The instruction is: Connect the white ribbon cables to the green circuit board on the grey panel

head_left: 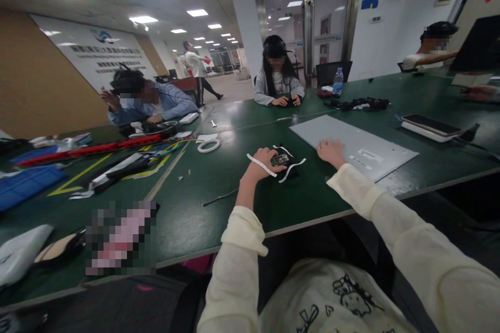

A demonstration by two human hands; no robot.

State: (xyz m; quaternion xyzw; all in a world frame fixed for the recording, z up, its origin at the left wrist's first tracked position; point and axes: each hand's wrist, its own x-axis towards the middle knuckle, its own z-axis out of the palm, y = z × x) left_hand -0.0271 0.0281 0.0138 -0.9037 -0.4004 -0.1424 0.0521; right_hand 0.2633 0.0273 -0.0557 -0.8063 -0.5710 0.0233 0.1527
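Observation:
My left hand (261,162) is closed round the near side of a small dark device with an exposed circuit board (279,159), which lies on the table. One white strip (269,170) crosses the back of this hand. Another white strip (291,170) curves along the device's right side, and a third lies at its far edge. To the right, my right hand (332,152) rests with fingers spread on the left part of a flat grey panel (351,140) bearing white labels. Nothing shows in its grasp.
The green table (187,229) also carries a white tape roll (209,145), a thin dark cable (221,197), a phone on a white box (432,127), a water bottle (338,82) and blue trays (27,184). Several people are around the table; one person walks behind.

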